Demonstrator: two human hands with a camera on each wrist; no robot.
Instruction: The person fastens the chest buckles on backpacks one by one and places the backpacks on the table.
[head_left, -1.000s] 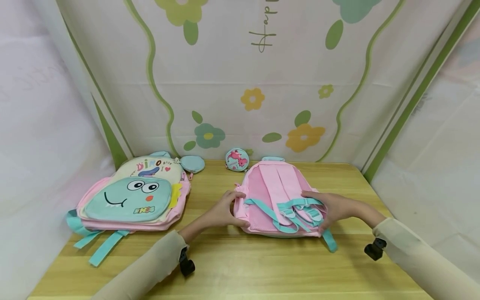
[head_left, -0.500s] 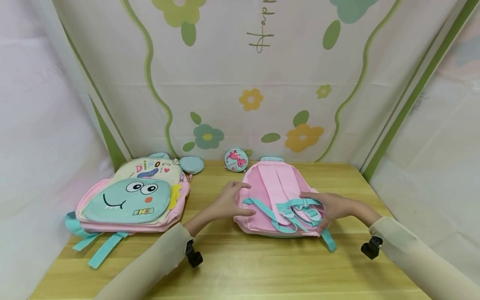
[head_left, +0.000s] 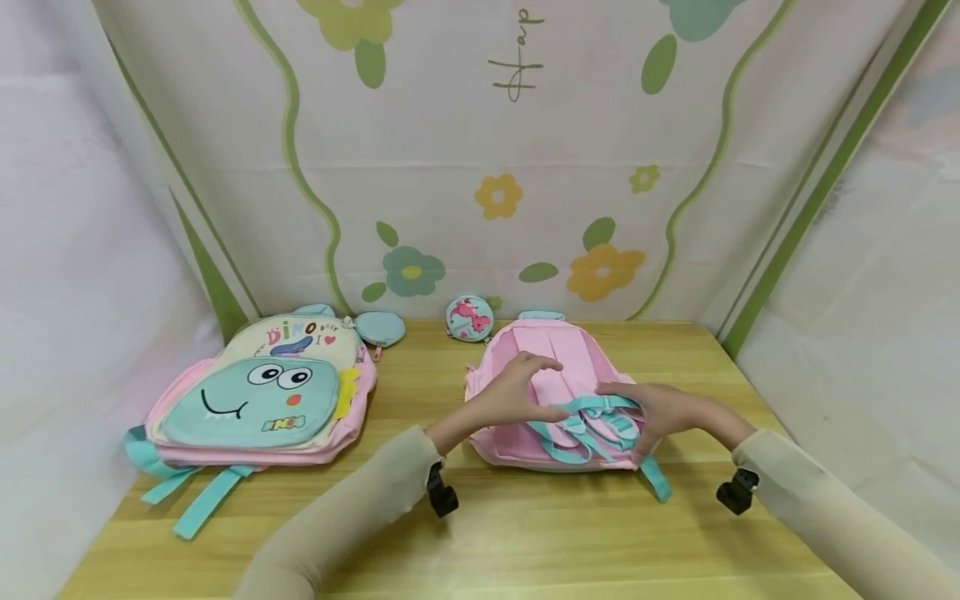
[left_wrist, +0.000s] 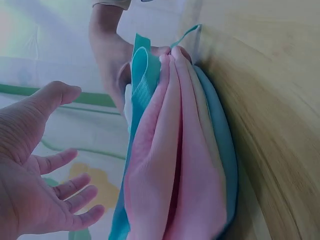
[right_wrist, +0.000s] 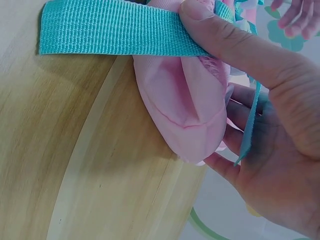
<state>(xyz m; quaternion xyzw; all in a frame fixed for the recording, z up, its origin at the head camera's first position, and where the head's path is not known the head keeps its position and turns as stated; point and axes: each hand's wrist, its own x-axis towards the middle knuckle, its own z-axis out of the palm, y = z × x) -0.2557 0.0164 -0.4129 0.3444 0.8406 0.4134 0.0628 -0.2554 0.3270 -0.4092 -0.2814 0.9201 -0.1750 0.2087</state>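
Observation:
A pink backpack (head_left: 551, 340) lies on the table with its back panel and shoulder straps facing up; turquoise webbing (head_left: 600, 406) is bunched on its lower part. My right hand (head_left: 663, 414) grips its lower right corner. In the right wrist view the thumb (right_wrist: 235, 42) lies over a turquoise strap (right_wrist: 115, 29), with the fingers around the far side of the pink fabric. My left hand (head_left: 512, 393) hovers above the backpack's middle, holding nothing. The left wrist view shows its fingers (left_wrist: 70, 187) spread apart from the bag's folded pink side (left_wrist: 172, 165).
A second backpack (head_left: 255, 400) with a cartoon dinosaur face lies at the left, its turquoise straps (head_left: 213, 500) trailing on the wooden table (head_left: 525, 542). A light blue round pouch (head_left: 380, 327) hangs beside it. Another round pouch (head_left: 469, 318) leans against the flowered backdrop (head_left: 420, 125).
My left hand has let go of the pink backpack's left side and moved right, over its middle. The right hand keeps its grip on the corner; the backpack lies in place.

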